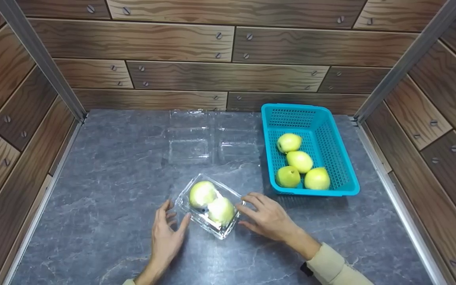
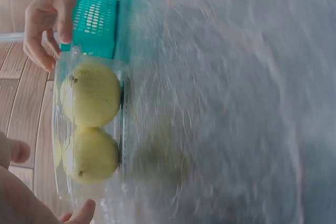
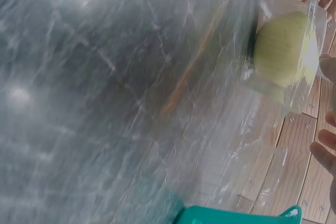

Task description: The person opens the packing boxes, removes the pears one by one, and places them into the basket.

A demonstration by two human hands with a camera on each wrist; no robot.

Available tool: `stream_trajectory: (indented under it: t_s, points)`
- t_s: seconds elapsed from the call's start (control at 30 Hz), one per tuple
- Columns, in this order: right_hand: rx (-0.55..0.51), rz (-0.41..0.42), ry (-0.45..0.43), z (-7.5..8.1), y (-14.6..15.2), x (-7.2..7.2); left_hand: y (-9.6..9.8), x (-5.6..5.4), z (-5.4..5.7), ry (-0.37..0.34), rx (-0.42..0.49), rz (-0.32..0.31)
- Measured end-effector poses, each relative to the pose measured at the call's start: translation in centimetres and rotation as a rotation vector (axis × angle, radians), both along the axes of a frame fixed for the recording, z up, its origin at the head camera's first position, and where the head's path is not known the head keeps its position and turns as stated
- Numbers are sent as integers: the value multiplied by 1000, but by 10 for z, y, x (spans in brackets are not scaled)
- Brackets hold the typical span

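A clear plastic clamshell box sits at an angle on the grey table, its lid over two yellow-green fruits. The same fruits show through the clear wall in the left wrist view. My left hand is beside the box's left side, thumb and fingers spread, holding nothing. At the right corner, the fingertips of my right hand touch or nearly touch the box; contact is hard to tell. In the right wrist view, one fruit is visible inside the box.
A turquoise basket stands at the right with several yellow-green fruits inside. Behind the box lie clear empty plastic containers, faint against the table. Wood-patterned walls enclose the back and sides.
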State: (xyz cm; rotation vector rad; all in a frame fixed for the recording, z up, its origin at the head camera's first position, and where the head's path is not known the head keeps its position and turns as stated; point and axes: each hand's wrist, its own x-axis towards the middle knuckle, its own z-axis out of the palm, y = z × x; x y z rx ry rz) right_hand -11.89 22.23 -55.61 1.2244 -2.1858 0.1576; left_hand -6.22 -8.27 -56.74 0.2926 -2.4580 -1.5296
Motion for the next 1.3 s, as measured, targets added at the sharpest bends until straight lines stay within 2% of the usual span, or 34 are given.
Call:
stream_trajectory:
  t_s: [0.13, 0.23, 0.4, 0.53, 0.67, 0.8, 1.03, 1.3]
  points:
    - [18, 25, -5, -2, -4, 0, 1, -1, 1, -112, 157, 14]
    - [29, 41, 0, -5, -5, -1, 1, -1, 0, -145, 237, 20]
    - [24, 75, 39, -9, -8, -3, 3, -1, -3, -196, 318, 40]
    - [19, 86, 29, -11, -10, -5, 6, -2, -5, -237, 376, 49]
    - [7, 76, -7, -13, -11, -3, 11, -3, -8, -243, 395, 52]
    - [5, 77, -30, -13, -12, -2, 15, -4, -9, -225, 451, 59]
    - [4, 85, -10, -14, -16, -1, 17, -8, -11, -191, 541, 70]
    - [-10, 65, -2, -15, -18, 2, 15, -13, -12, -206, 545, 53]
